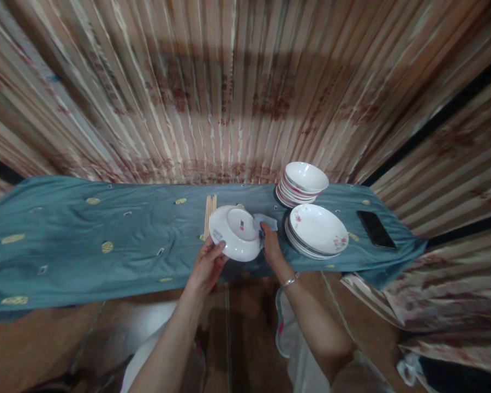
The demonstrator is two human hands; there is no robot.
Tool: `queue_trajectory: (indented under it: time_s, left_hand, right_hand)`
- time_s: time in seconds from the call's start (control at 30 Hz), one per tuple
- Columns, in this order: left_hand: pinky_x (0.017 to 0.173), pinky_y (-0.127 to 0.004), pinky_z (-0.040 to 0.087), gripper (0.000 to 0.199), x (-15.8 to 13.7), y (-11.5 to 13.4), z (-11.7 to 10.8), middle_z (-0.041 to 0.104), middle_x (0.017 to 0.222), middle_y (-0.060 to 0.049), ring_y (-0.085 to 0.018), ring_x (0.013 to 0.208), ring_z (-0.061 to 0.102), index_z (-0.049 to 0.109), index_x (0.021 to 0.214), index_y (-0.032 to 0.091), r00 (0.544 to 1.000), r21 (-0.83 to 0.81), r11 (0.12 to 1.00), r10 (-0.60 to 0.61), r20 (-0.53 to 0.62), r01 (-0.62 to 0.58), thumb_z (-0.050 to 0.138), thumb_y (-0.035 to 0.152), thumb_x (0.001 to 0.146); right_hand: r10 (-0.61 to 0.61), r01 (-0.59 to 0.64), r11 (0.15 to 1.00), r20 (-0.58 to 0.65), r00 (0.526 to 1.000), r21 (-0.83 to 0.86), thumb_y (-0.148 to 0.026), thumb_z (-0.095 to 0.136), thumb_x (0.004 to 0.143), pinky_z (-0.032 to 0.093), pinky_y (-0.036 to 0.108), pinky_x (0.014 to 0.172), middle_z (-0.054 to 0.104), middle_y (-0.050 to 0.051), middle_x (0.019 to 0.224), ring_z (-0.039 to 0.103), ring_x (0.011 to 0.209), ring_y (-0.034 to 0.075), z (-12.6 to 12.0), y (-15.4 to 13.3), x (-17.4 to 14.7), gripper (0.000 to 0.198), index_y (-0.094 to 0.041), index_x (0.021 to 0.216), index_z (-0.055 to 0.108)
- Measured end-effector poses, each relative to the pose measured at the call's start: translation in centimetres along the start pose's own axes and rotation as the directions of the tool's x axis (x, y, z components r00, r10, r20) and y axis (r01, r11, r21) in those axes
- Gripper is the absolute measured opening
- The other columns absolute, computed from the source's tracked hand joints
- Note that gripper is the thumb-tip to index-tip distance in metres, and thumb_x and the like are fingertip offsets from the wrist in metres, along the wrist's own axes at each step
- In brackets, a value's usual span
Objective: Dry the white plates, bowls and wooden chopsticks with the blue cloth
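A white plate [238,248] is held up over the table with its underside towards me, a small red mark at its centre. My left hand [209,261] grips its lower left rim, thumb on the underside. At the right rim my right hand [270,243] is closed on a pale cloth [265,221], which touches the plate's edge. Behind the plate lie several wooden chopsticks [207,215], partly hidden by it. Just right of my right hand stands a stack of plates [317,229] with red flowers on the top one.
A stack of white bowls [306,177] stands behind the plates. A black phone [376,229] lies towards the right end of the table. The blue-green tablecloth [73,234] hangs over the front edge. A pleated curtain [213,109] rises along the back.
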State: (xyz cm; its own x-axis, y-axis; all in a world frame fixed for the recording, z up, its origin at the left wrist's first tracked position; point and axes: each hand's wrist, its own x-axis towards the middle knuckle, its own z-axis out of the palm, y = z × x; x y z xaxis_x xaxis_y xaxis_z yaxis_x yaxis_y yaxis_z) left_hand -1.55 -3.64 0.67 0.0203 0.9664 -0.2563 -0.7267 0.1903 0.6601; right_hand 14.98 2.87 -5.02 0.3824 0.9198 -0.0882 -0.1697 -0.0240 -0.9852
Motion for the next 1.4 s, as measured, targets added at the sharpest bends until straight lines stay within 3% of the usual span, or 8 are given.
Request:
queue_trajectory:
  time_s: [0.13, 0.27, 0.43, 0.57, 0.7, 0.87, 1.07, 1.4]
  left_hand:
    - [0.081, -0.026, 0.054, 0.029, 0.1, 0.1, 0.3, 0.073, 0.084, 0.001, -0.013, 0.077, 0.068, 0.066, 0.087, 0.019, 0.999, -0.033, 0.999, -0.004, -0.033, 0.003, 0.076, 0.008, 0.063]
    - [0.083, -0.026, 0.054, 0.030, 0.2, 0.1, 0.5, 0.073, 0.085, 0.000, -0.012, 0.077, 0.068, 0.066, 0.091, 0.019, 0.999, -0.032, 0.999, 0.003, -0.048, -0.004, 0.074, 0.008, 0.065]
    - [0.085, -0.027, 0.054, 0.035, 0.5, 0.0, 0.1, 0.072, 0.093, 0.000, -0.013, 0.081, 0.067, 0.066, 0.100, 0.020, 0.998, 0.014, 1.000, 0.027, -0.064, -0.026, 0.073, 0.011, 0.067]
    - [0.087, -0.031, 0.053, 0.041, 0.7, -0.3, -0.2, 0.072, 0.100, -0.004, -0.018, 0.090, 0.067, 0.064, 0.107, 0.020, 0.998, 0.074, 0.996, 0.058, -0.034, -0.055, 0.074, 0.016, 0.068]
    - [0.087, -0.031, 0.053, 0.048, 0.7, -0.4, -0.1, 0.070, 0.107, -0.005, -0.020, 0.096, 0.066, 0.063, 0.112, 0.021, 0.997, 0.074, 0.995, 0.073, -0.014, -0.072, 0.076, 0.018, 0.066]
    - [0.084, -0.028, 0.053, 0.048, 0.5, -0.4, 0.1, 0.069, 0.109, -0.004, -0.017, 0.093, 0.066, 0.062, 0.113, 0.021, 0.996, 0.097, 0.992, 0.085, 0.014, -0.086, 0.076, 0.020, 0.068]
    - [0.065, -0.018, 0.050, 0.038, 0.1, -0.7, 0.3, 0.071, 0.098, -0.001, -0.011, 0.076, 0.066, 0.064, 0.101, 0.021, 0.997, 0.130, 0.988, 0.079, -0.009, -0.077, 0.077, 0.021, 0.066]
    - [0.092, -0.031, 0.046, 0.034, -0.6, -1.1, 1.4, 0.071, 0.107, -0.004, -0.022, 0.108, 0.061, 0.065, 0.099, 0.020, 0.993, 0.145, 0.983, 0.106, 0.045, -0.111, 0.074, 0.031, 0.068]
  right_hand:
    - [0.123, -0.134, 0.982, -0.088, 0.988, -0.129, -0.044, 0.055, 0.075, 0.043, 0.032, 0.090, 0.069, 0.005, 0.084, 0.061, 0.094, 0.021, -0.3, -0.8, -1.9, 0.032, -0.016, 0.084, 0.069]
    - [0.142, -0.147, 0.978, -0.044, 0.989, -0.145, -0.049, 0.054, 0.077, 0.044, 0.031, 0.088, 0.070, 0.005, 0.082, 0.062, 0.094, 0.021, -0.3, -0.8, -3.8, 0.037, -0.017, 0.085, 0.068]
    - [0.107, -0.092, 0.978, 0.069, 0.992, -0.187, -0.058, 0.050, 0.080, 0.047, 0.033, 0.087, 0.071, 0.007, 0.083, 0.063, 0.098, 0.024, 0.0, -0.1, -6.1, 0.046, -0.016, 0.085, 0.068]
    - [-0.071, 0.108, 0.965, 0.160, 0.985, -0.237, -0.057, 0.045, 0.086, 0.037, 0.039, 0.106, 0.064, 0.014, 0.118, 0.049, 0.124, 0.025, 0.1, 0.0, -8.1, 0.054, -0.013, 0.113, 0.062]
    - [-0.282, 0.394, 0.861, 0.344, 0.896, -0.321, -0.044, 0.038, 0.094, 0.023, 0.042, 0.116, 0.034, 0.011, 0.149, 0.026, 0.141, 0.020, -0.2, -0.3, -9.7, 0.055, -0.016, 0.141, 0.036]
    - [-0.405, 0.622, 0.649, 0.493, 0.770, -0.437, -0.033, 0.036, 0.096, 0.018, 0.048, 0.118, 0.015, 0.008, 0.157, 0.011, 0.145, 0.022, -0.3, -0.7, -10.4, 0.055, -0.021, 0.148, 0.023]
    - [-0.426, 0.739, 0.471, 0.609, 0.669, -0.483, -0.027, 0.036, 0.096, 0.021, 0.051, 0.115, 0.011, 0.006, 0.158, 0.010, 0.146, 0.024, -0.2, -1.5, -10.4, 0.059, -0.027, 0.150, 0.014]
    - [-0.448, 0.797, 0.343, 0.659, 0.604, -0.497, -0.031, 0.044, 0.092, 0.024, 0.054, 0.113, 0.008, 0.010, 0.159, 0.012, 0.145, 0.029, -0.1, -1.9, -9.8, 0.070, -0.025, 0.151, 0.006]
